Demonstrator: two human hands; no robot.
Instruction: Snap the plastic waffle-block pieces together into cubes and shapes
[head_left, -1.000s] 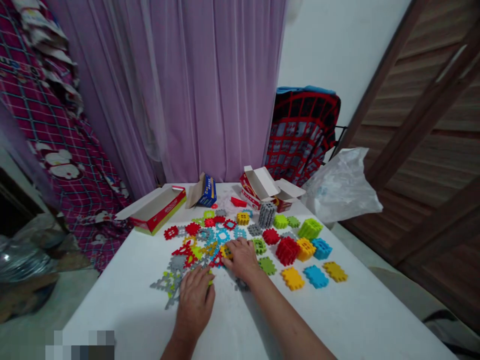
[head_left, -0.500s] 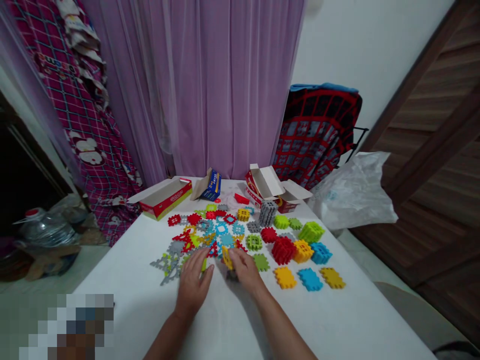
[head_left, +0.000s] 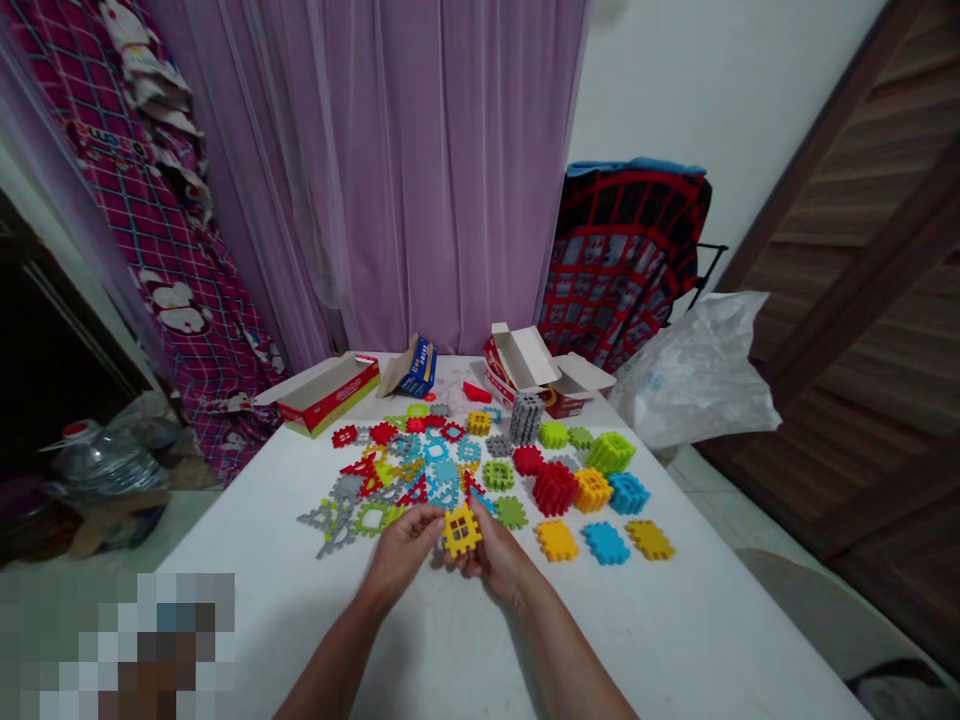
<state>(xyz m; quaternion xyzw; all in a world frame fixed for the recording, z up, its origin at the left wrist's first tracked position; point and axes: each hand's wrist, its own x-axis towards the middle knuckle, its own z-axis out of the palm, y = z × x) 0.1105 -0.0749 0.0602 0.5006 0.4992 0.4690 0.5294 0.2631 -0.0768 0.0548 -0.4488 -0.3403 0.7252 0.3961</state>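
A yellow square interlocking tile [head_left: 461, 531] with a window-like grid in it is held low over the white table, its face turned toward me. My right hand [head_left: 491, 550] grips the tile from the right, thumb along its edge and fingers beneath. From the left, my left hand [head_left: 409, 540] pinches the tile's other edge. Close beyond my hands lie a light green frame tile [head_left: 371, 518], a red triangular tile [head_left: 413, 492] and light blue tiles [head_left: 444, 469]. To the right of my right hand is a flat green tile [head_left: 511, 513].
Stacks of red tiles [head_left: 555, 488], orange tiles [head_left: 592, 490] and blue tiles [head_left: 628, 493] stand on the right. In front of them lie flat orange [head_left: 557, 541], blue [head_left: 607, 543] and mustard [head_left: 651, 540] tiles. Opened boxes [head_left: 330, 397] and a plastic bag [head_left: 694, 375] are farther back.
My left hand has left the loose tiles and moved right to the yellow tile. My right hand has turned the tile's face toward me. The view has shifted slightly.
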